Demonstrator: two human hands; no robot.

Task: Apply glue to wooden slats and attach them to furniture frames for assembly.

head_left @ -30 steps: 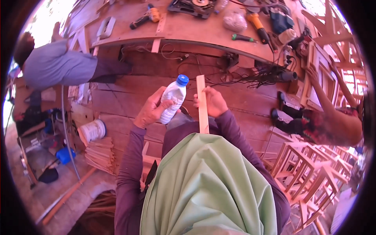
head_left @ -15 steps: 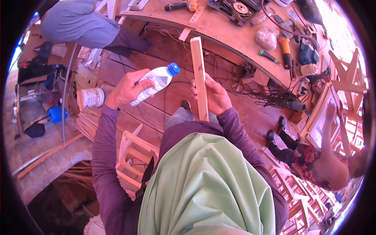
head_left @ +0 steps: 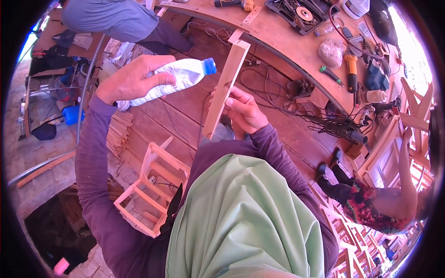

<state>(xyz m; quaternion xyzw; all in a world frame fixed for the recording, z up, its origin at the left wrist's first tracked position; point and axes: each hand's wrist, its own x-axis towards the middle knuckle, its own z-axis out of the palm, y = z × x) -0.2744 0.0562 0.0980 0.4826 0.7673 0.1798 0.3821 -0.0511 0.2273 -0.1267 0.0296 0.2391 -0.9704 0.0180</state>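
My left hand point(head_left: 136, 79) is wrapped round a plastic bottle point(head_left: 183, 74) with whitish contents and a blue cap. It lies nearly level, its cap pointing right, close to the upper part of a wooden strip point(head_left: 225, 90). A small gap seems to separate cap and wood. My right hand point(head_left: 243, 109) grips that strip around its middle, thumb on the near face and some fingers hidden behind. The strip stands tilted, its top leaning right and its lower end near my lap.
A curved workbench point(head_left: 287, 53) ahead carries a toolbox point(head_left: 296, 14), an orange-and-black power tool point(head_left: 351, 72) and a green-handled tool point(head_left: 330, 75). Cables point(head_left: 320, 118) tangle beneath it. A wooden frame point(head_left: 153, 185) stands at my left. One person point(head_left: 111, 21) is far left, another point(head_left: 371, 199) right.
The bottle has tipped from slanting upward to nearly level, and my left hand has moved left and up. The wooden strip has swung from almost upright to leaning right.
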